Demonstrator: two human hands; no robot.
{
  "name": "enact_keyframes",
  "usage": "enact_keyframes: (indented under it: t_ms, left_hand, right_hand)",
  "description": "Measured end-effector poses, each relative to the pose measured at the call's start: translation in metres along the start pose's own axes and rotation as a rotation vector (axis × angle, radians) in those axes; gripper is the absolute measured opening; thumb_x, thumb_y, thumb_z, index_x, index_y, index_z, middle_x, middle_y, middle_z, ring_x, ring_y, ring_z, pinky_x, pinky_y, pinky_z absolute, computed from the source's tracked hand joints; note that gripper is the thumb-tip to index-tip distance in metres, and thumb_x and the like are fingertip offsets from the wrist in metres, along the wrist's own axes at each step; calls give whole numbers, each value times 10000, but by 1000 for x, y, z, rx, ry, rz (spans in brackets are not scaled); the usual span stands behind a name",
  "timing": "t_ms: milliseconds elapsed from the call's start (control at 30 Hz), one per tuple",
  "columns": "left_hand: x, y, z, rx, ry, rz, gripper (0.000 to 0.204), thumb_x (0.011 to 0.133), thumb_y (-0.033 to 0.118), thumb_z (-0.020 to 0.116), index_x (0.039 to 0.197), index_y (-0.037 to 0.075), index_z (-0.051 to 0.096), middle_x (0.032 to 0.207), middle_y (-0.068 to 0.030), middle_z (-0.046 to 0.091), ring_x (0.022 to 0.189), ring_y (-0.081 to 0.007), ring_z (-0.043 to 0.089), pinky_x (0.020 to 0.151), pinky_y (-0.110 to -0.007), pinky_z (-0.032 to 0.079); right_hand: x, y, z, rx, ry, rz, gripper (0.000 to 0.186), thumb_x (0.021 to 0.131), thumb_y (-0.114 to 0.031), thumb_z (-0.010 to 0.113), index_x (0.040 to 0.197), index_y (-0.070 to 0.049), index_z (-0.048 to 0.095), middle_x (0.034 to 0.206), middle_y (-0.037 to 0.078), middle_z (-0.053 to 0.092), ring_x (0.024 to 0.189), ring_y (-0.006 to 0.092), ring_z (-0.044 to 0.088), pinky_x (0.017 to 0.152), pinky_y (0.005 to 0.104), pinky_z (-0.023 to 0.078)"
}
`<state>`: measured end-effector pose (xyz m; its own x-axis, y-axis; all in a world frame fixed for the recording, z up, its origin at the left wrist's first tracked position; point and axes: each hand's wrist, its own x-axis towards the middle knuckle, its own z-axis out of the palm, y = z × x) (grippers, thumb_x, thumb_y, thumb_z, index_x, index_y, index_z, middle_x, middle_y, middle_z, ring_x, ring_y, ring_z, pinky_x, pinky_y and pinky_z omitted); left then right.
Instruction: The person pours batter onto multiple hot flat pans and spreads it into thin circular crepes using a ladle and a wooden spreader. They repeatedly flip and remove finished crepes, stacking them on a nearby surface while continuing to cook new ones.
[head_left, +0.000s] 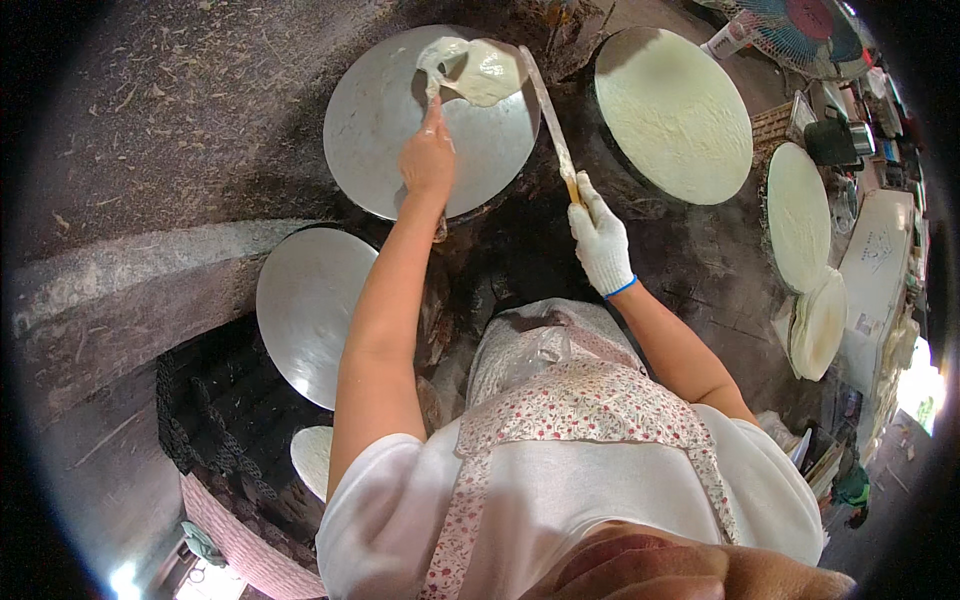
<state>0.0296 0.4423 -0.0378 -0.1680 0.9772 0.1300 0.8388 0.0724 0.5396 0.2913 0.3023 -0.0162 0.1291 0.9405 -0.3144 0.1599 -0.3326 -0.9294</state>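
Note:
A large round metal griddle (372, 125) lies ahead of me. Over its far part my bare left hand (430, 160) reaches in, its fingers coated with and gripping a wet, stretchy pale dough (488, 72). The dough stretches from the fingers to the right, toward the griddle's far right edge; whether all of it touches the metal I cannot tell. My right hand (602, 240), in a white knit glove with a blue cuff, grips a long narrow spatula (550, 115) by its yellowish handle. The dough-smeared blade points away from me, along the griddle's right edge.
Right of the griddle, a pale sheet of batter covers another round griddle (675, 115). Farther right are another pale round sheet (798, 215) and a stack of thin flatbreads (820, 325). A bare griddle (315, 310) sits at the left. A fan (800, 30) stands far right.

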Motion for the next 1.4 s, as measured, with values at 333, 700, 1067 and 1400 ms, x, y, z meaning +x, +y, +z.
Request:
enact_keyframes:
  t_ms: [333, 700, 1067, 1400]
  left_hand:
    - [-37, 26, -163, -743, 281, -131, 488, 1136, 153, 464, 1618, 83, 433, 640, 17, 494, 489, -49, 459, 424, -254, 378]
    - [-183, 15, -150, -929, 98, -308, 480, 1151, 200, 467, 1623, 118, 432, 601, 21, 465, 469, -40, 420, 408, -227, 353]
    - [-228, 11, -176, -935, 142, -343, 461, 1145, 160, 476, 1600, 90, 467, 624, 24, 498, 474, -42, 432, 424, -222, 352]
    - [-249, 14, -188, -915, 266, -301, 463, 1134, 110, 481, 1596, 79, 471, 637, 16, 530, 476, -32, 432, 433, -212, 355]
  right_hand:
    - [72, -30, 56, -367, 8, -203, 498, 1018, -293, 569, 1456, -60, 604, 1206, 253, 725, 1144, 329, 697, 993, 379, 519]
    - [83, -58, 67, -428, 7, -187, 506, 1003, -330, 627, 1400, -18, 667, 1085, 154, 769, 940, 185, 711, 868, 311, 542]
    - [104, -45, 76, -353, -33, -78, 531, 999, -433, 556, 1418, -125, 659, 1176, 259, 743, 1094, 366, 739, 946, 382, 561]
    - [124, -54, 88, -508, -71, -234, 521, 973, -378, 602, 1395, -83, 675, 1004, 185, 770, 923, 242, 740, 813, 368, 561]
